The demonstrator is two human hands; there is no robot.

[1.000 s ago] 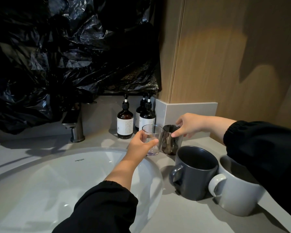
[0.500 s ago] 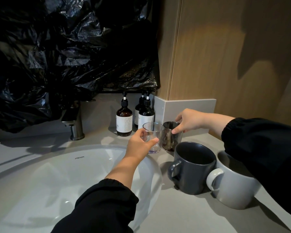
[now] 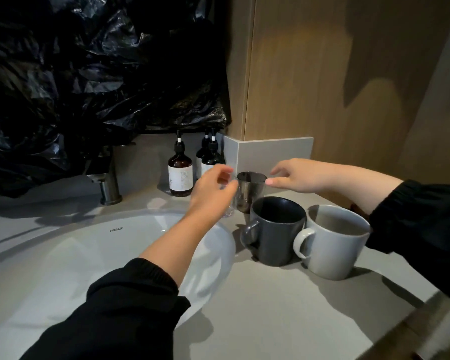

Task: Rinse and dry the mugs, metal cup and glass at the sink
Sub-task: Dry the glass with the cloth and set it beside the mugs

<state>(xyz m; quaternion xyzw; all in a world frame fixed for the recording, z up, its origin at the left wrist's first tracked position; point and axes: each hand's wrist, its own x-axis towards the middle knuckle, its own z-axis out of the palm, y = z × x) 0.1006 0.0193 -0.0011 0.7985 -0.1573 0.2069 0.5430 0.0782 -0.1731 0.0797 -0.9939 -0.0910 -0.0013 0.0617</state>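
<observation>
From my head camera, the only view: my left hand (image 3: 213, 189) is loosely curved in front of the glass (image 3: 229, 213). It hides most of the glass and is blurred, so I cannot tell if I have a grip. My right hand (image 3: 296, 176) is spread, thumb and forefinger just beside the rim of the metal cup (image 3: 250, 194), holding nothing. That cup stands between my two hands, touching or nearly touching the glass. Below my right hand sit the dark mug (image 3: 275, 237) and the pale mug (image 3: 333, 245), side by side.

I'd expect the glass to be light, fragile and slippery when wet, so I'd wrap its wall. The cup should be stiff and light, so I'd pinch its side. The mugs look heavier, so I'd take them by their handles.
</observation>
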